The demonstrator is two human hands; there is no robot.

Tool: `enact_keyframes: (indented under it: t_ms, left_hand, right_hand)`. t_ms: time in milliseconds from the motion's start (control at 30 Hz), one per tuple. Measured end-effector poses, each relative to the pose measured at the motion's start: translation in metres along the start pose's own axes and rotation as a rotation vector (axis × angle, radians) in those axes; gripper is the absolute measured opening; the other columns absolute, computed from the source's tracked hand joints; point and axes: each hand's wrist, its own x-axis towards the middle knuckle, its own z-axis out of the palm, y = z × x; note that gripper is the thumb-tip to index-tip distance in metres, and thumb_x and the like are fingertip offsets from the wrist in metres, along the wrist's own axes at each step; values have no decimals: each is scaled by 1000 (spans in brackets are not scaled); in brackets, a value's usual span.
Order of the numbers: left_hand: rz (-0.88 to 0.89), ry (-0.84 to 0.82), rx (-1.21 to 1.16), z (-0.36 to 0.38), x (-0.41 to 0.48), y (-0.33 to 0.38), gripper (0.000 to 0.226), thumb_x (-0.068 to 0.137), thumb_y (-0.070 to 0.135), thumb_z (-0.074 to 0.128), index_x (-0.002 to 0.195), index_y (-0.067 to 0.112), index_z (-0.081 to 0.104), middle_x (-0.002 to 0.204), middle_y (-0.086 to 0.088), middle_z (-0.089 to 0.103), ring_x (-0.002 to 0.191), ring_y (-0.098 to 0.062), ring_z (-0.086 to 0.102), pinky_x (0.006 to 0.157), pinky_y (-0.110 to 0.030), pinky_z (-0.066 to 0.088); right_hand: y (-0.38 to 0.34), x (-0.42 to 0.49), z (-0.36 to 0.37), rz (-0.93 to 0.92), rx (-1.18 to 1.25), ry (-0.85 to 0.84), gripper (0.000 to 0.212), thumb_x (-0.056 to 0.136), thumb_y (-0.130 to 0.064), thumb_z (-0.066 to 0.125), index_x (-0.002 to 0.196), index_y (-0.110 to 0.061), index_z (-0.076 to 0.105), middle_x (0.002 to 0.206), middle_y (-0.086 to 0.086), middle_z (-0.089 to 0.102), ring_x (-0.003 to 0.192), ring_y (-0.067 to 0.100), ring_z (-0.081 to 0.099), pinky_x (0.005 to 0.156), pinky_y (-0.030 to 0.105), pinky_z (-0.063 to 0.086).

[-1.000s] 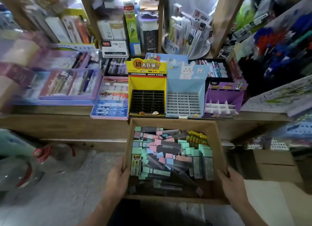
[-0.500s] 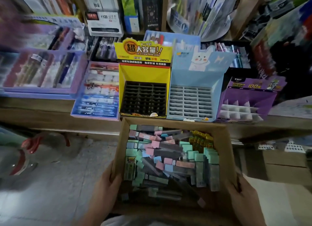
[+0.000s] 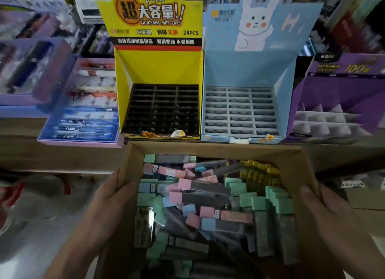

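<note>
A brown cardboard box (image 3: 210,148) sits low in the middle of the head view, filled with several small lead-refill cases (image 3: 205,197) with pink, green, blue and yellow caps. My left hand (image 3: 104,203) grips the box's left wall, thumb over the rim. My right hand (image 3: 331,218) grips the right wall the same way. Just beyond the box stand three display boxes with bare slot grids: a yellow one (image 3: 158,70), a light blue one (image 3: 248,70) with a rabbit drawing, and a purple one (image 3: 341,91).
The display boxes stand on a wooden shelf (image 3: 52,153). Purple and blue trays of pens (image 3: 83,103) lie to the left. More stationery packs (image 3: 87,5) fill the shelves behind. Grey floor (image 3: 31,237) shows at lower left, a pale carton (image 3: 366,205) at right.
The box in both hands has come up and forward toward the shelf, and the view has closed in on the display boxes. Both hands keep their hold.
</note>
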Motion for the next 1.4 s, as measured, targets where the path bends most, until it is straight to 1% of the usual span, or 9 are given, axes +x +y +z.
enact_keyframes:
  t_ms: [200, 533, 633, 767, 833, 900, 1033, 1200, 1400]
  left_hand:
    - [33, 56, -16, 4, -3, 1, 31, 97, 35, 56, 102, 64, 65, 92, 33, 69, 96, -3, 62, 76, -28, 43]
    - [80, 99, 56, 9, -10, 10, 18, 97, 20, 54, 108, 27, 68, 97, 6, 72, 96, -16, 64, 69, -27, 42]
    - [137, 106, 110, 9, -9, 10, 14, 95, 16, 56, 95, 22, 69, 92, -7, 74, 85, -24, 65, 71, -32, 46]
    - [202, 225, 332, 6, -13, 10, 12, 93, 24, 58, 82, 23, 63, 67, 2, 66, 60, -16, 60, 56, -33, 45]
    - [324, 301, 437, 6, -23, 13, 8, 94, 21, 59, 94, 29, 63, 75, 9, 68, 62, -9, 62, 52, -27, 49]
    - [521, 411, 585, 9, -34, 17, 26, 93, 17, 61, 117, 26, 63, 103, 12, 69, 86, -7, 65, 73, -29, 57]
    - [651, 296, 624, 23, -40, 29, 41, 91, 21, 67, 131, 24, 60, 125, 10, 61, 115, -10, 57, 96, -27, 48]
    - [366, -132, 697, 46, -23, 39, 49, 87, 35, 67, 134, 41, 54, 127, 14, 54, 121, -8, 52, 96, -23, 45]
    - [270, -183, 583, 56, -13, 27, 50, 75, 33, 73, 109, 64, 54, 112, 21, 51, 111, -5, 53, 99, -30, 50]
  right_hand:
    - [7, 16, 6, -114, 57, 49, 24, 104, -38, 51, 91, -31, 70, 83, -2, 73, 84, 21, 64, 70, 33, 44]
    - [10, 16, 8, -257, 9, 74, 29, 107, -26, 51, 88, -15, 70, 79, -2, 72, 77, 18, 66, 64, 30, 42]
    - [9, 17, 8, -263, -3, 69, 26, 107, -23, 51, 93, -14, 71, 79, 0, 70, 75, 19, 64, 64, 31, 42]
    - [4, 10, 8, -312, -153, 83, 15, 105, -25, 53, 106, -17, 66, 98, 2, 70, 83, 17, 61, 72, 34, 42]
    - [-2, 0, 9, -461, -285, 222, 22, 101, -18, 59, 122, -19, 59, 110, -5, 62, 94, 15, 55, 85, 32, 41]
    - [-14, -13, 14, -669, -310, 346, 39, 95, -10, 65, 134, -16, 59, 116, -10, 55, 106, 5, 49, 99, 25, 38]
    - [-43, -25, 35, -779, -320, -39, 36, 95, -19, 70, 128, -33, 64, 112, -34, 56, 102, -29, 50, 87, -6, 36]
    - [-65, -12, 81, -783, -576, -370, 45, 93, -37, 72, 136, -30, 61, 130, -21, 60, 119, -4, 56, 104, 20, 43]
    - [-61, 8, 112, -821, -704, -457, 35, 86, -40, 77, 114, -25, 63, 114, -10, 54, 112, 10, 50, 96, 33, 47]
